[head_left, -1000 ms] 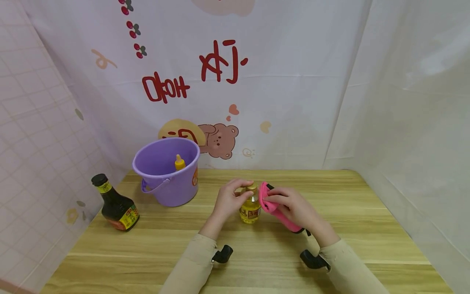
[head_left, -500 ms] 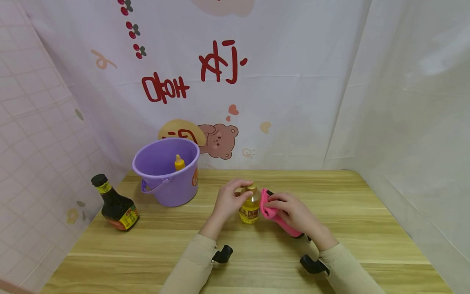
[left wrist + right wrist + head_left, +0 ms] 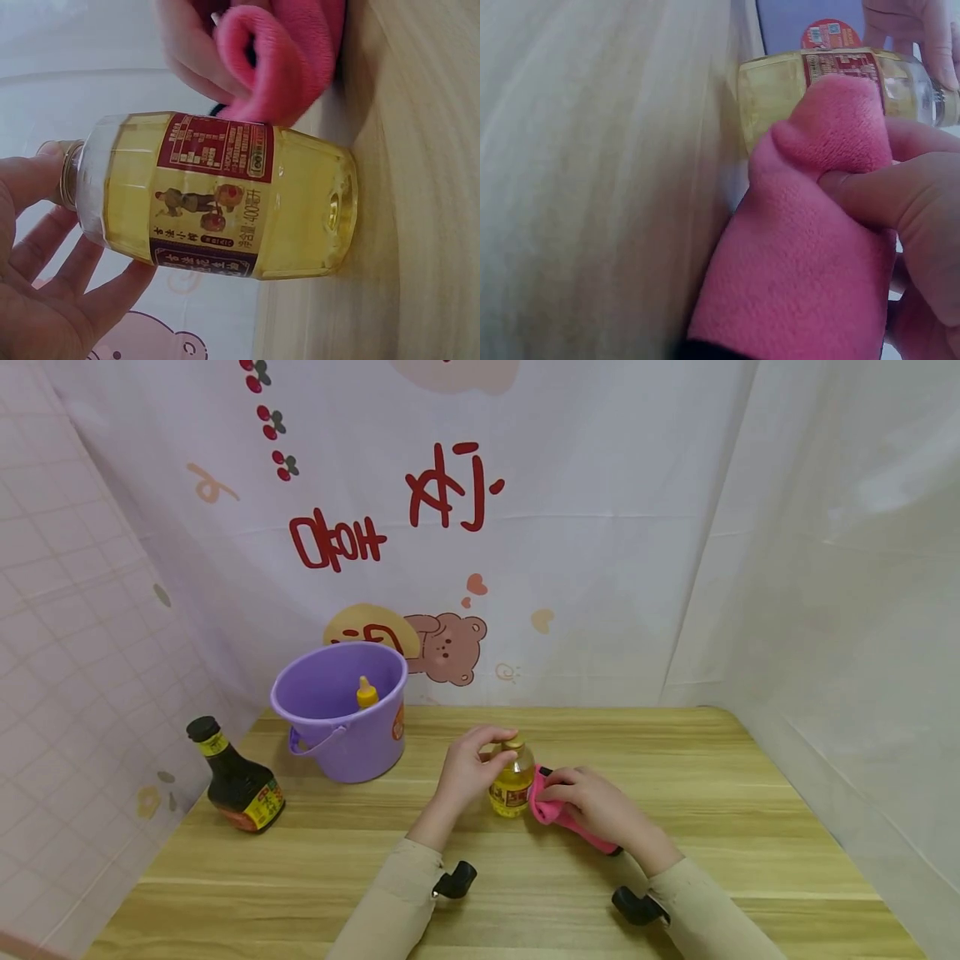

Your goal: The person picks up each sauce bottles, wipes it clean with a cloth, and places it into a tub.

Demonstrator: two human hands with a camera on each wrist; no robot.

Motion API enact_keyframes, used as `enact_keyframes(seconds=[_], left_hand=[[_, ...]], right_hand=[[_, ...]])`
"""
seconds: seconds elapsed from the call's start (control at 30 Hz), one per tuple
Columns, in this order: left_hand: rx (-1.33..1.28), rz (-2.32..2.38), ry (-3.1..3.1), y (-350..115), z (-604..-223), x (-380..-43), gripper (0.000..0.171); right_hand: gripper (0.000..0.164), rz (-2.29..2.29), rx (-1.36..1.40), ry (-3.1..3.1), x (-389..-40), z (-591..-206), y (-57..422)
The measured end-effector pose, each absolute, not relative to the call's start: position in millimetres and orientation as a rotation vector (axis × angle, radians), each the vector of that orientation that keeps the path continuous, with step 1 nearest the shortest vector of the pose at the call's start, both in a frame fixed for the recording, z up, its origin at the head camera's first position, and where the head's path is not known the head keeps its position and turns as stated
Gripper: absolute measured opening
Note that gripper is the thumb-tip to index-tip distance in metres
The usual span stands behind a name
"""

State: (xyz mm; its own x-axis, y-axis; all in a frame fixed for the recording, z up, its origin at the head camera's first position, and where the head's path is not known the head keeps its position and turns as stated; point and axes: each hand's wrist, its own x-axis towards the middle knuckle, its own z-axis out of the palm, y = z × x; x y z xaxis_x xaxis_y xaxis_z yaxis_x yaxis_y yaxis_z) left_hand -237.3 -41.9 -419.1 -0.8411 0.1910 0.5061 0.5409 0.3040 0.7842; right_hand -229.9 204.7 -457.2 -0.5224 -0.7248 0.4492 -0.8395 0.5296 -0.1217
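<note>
A small bottle of yellow cooking oil [image 3: 510, 789] stands upright on the table, its red and dark label facing my left wrist camera. My left hand [image 3: 472, 768] pinches the bottle's gold cap [image 3: 66, 174] between thumb and fingers. In my right hand [image 3: 600, 810] is a folded pink cloth [image 3: 551, 810] with black edging, gripped between thumb and fingers. The cloth's bunched front [image 3: 836, 120] lies against the bottle's right side, low on the label. Its tail hangs down toward the table beneath the right hand.
A purple bucket [image 3: 360, 752] stands at the back left, with a yellow-capped bottle [image 3: 367, 693] inside. Further left stands a dark sauce bottle [image 3: 243, 785] with a black cap. The wooden table [image 3: 465, 927] reaches back to a printed curtain [image 3: 600, 568].
My right hand has moved the pink cloth downward along the oil bottle's right side, from near its neck to its lower label. The left hand has stayed on the cap.
</note>
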Motion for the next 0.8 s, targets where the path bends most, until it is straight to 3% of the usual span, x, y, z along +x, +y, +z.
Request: enact_keyframes(seconds=[0.8], left_hand=[[-0.512, -1.273, -2.15, -25, -415, -228, 0.023]], right_hand=[[0.032, 0.473, 1.184, -2.503, -225, -456, 209]])
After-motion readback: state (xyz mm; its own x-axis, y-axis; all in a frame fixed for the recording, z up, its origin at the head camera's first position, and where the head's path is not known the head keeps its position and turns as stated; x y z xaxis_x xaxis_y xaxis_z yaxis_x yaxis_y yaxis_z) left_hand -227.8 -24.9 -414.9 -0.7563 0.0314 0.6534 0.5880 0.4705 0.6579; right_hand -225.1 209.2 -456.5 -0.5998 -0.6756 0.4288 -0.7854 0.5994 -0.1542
